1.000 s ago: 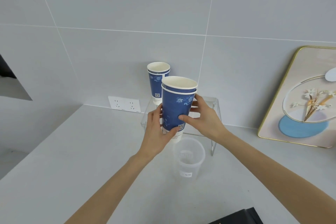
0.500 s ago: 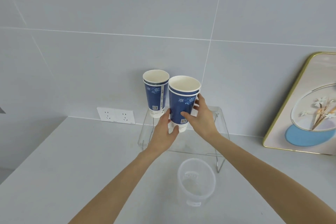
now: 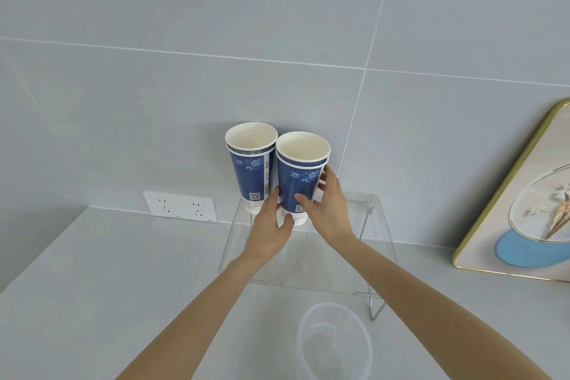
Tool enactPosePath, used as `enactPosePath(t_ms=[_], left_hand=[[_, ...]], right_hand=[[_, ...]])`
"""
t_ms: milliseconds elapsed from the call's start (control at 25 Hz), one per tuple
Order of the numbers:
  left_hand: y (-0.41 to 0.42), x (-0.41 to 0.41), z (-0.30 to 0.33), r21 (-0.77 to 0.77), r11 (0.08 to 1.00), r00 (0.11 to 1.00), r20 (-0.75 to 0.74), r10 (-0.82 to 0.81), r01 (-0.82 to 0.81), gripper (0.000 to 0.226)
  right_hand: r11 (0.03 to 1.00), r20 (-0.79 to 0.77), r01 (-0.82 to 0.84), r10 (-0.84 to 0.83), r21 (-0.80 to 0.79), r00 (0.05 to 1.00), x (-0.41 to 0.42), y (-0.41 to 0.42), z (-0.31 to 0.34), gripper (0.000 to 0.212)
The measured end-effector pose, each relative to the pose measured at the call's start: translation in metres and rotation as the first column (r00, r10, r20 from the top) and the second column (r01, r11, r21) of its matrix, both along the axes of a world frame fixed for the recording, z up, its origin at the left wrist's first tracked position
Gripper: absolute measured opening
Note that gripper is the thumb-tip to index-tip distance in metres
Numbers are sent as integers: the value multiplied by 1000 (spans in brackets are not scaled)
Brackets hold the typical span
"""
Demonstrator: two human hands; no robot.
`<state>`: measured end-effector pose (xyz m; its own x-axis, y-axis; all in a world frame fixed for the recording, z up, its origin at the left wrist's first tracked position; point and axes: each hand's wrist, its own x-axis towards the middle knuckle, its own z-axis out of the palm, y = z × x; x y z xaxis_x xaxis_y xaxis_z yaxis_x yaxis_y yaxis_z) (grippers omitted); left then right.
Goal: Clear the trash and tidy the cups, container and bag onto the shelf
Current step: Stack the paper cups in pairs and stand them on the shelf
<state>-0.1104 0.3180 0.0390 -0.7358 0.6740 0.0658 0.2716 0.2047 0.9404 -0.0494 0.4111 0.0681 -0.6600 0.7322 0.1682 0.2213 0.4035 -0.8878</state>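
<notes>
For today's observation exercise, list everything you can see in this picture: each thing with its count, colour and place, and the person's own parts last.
Cup stacks: two, blue with white rims, on the shelf by the wall; left stack stands free, right stack is held.
Shelf: one, clear with wire legs, on the counter against the wall.
Container: one, clear plastic, on the counter in front of the shelf.
Socket: one, white, on the wall left of the shelf.
Picture: one, gold-framed, leaning on the wall at right.
Counter: one, pale grey.
Wall: grey tiles.
Left hand, right hand: both grip the right stack.
</notes>
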Motion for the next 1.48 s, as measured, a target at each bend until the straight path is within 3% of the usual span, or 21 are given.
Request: enactPosePath(t_ms=[760, 880, 1080, 1240, 1480], left_hand=[[11, -4, 11, -42, 997, 997, 5, -72, 72, 61], [7, -1, 15, -62, 993, 995, 10, -99, 100, 61], [-14, 10, 24, -207, 971, 984, -111, -142, 117, 62], [-39, 27, 35, -335, 927, 943, -220, -249, 167, 57], [-75, 62, 25, -533, 810, 802, -359, -477, 243, 51]], right_hand=[[999, 77, -8, 4, 48, 997, -7, 14, -1, 69], [997, 156, -35, 25, 62, 987, -3, 12, -2, 77], [985, 367, -122, 70, 120, 928, 25, 5, 0, 78], [935, 423, -249, 125, 253, 898, 58, -7, 5, 65], [752, 496, -468, 217, 464, 841, 125, -31, 2, 45]])
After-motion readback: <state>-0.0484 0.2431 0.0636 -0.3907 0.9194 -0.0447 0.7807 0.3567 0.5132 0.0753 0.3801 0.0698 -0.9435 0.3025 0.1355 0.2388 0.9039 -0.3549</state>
